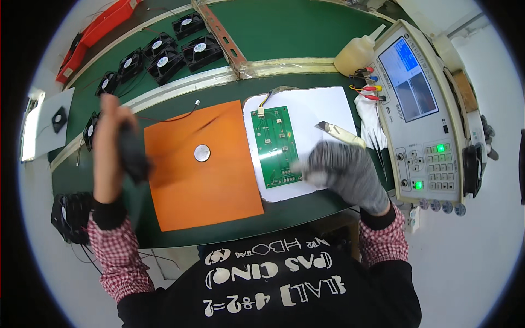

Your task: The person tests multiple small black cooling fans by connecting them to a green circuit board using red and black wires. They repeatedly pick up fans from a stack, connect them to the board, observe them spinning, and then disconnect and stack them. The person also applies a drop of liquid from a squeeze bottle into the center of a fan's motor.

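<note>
My bare left hand (108,143) is raised over the left end of the bench, closed around a dark, motion-blurred object (132,156). A thin wire with a small connector (197,103) trails from it across the orange mat (213,191). My right hand (344,170), in a grey knit glove, grips a pale-handled tool (340,132) whose grey end sticks up to the left. Its fingertips rest at the lower right edge of a green circuit board (275,143). The board lies on a white sheet (322,106). A round silver disc (202,153) sits mid-mat.
Several black cooling fans (164,61) lie on the green belt behind a metal rail. A grey test instrument (424,136) with a lit screen and green lamps stands at right, with a plastic squeeze bottle (355,54) and coloured clip leads (372,87) beside it. More fans (71,216) hang at lower left.
</note>
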`<state>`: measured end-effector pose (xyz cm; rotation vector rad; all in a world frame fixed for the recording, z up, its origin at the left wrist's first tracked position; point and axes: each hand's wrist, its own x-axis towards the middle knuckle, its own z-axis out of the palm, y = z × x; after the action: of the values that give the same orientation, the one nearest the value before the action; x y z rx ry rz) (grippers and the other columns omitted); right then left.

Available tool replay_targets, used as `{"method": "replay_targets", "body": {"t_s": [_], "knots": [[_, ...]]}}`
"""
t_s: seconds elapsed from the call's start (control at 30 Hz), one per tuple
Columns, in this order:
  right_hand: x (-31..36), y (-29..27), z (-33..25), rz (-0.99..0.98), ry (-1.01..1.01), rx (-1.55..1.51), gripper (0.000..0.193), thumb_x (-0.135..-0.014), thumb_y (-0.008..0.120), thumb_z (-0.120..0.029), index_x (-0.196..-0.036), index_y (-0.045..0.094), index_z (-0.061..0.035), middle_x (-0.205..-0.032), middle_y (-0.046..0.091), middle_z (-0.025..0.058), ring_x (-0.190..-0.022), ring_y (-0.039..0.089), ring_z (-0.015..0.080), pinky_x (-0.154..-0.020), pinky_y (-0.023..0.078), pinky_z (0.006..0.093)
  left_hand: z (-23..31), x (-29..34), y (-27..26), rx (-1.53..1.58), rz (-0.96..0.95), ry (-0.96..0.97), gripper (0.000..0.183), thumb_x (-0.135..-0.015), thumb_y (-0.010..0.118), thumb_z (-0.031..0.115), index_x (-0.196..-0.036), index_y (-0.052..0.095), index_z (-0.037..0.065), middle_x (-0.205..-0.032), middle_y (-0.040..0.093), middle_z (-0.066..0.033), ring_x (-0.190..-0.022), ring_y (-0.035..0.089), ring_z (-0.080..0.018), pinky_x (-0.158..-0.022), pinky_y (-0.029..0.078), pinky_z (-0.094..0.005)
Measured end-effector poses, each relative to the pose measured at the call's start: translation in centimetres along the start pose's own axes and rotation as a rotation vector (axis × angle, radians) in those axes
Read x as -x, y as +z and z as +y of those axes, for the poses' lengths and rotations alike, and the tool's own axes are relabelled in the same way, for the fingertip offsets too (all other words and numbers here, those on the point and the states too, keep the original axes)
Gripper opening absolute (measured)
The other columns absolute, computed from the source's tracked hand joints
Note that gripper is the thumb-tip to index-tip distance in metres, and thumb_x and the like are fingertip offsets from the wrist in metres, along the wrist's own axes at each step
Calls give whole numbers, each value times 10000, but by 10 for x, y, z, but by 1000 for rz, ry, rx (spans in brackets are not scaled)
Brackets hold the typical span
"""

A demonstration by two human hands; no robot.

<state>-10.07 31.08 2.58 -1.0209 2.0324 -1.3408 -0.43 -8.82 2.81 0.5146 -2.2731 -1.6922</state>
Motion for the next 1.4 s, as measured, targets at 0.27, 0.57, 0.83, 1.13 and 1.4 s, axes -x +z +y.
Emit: {"method": "replay_targets", "body": {"t_s": [0.27, 0.57, 0.83, 1.13, 1.4], "knots": [[-53, 18, 59, 321, -113, 144, 122, -809, 712, -64, -930, 713, -45, -846, 635, 92, -818, 631, 231, -780, 505, 338, -5, 56, 80, -614, -138, 443, 575, -771, 749, 168, -1258, 484, 11, -1172, 516, -143, -983, 531, -292, -897, 423, -418], [-58, 21, 49, 228, -396, 633, 234, -740, 702, -43, -960, 723, -122, -859, 651, 68, -807, 619, 254, -747, 512, 357, 1, 40, 90, -711, -511, 640, 1105, -483, 904, 330, -1425, 404, 40, -1250, 487, -165, -1142, 452, -364, -991, 364, -468], [-62, 20, 50, 252, -301, 506, 224, -701, 690, -84, -920, 714, -123, -814, 648, 69, -785, 627, 263, -695, 519, 381, -3, 44, 85, -630, -504, 628, 962, -549, 887, 297, -1358, 448, 15, -1196, 518, -168, -1088, 474, -365, -936, 402, -461], [-66, 19, 57, 233, -398, 453, 204, -724, 716, -40, -915, 710, -111, -812, 641, 66, -784, 631, 256, -706, 525, 368, 58, 82, 52, 8, -455, 793, 276, -830, 686, 161, -1015, 539, 20, -846, 648, -125, -681, 609, -277, -636, 516, -417], [-62, 23, 63, 272, -330, 409, 185, -733, 723, -18, -903, 688, -82, -884, 635, 85, -829, 628, 279, -722, 522, 379, 53, 67, 88, -240, 299, 1258, 429, -882, 648, 365, -1213, 584, 100, -1023, 666, -100, -870, 635, -236, -770, 495, -348]]}}
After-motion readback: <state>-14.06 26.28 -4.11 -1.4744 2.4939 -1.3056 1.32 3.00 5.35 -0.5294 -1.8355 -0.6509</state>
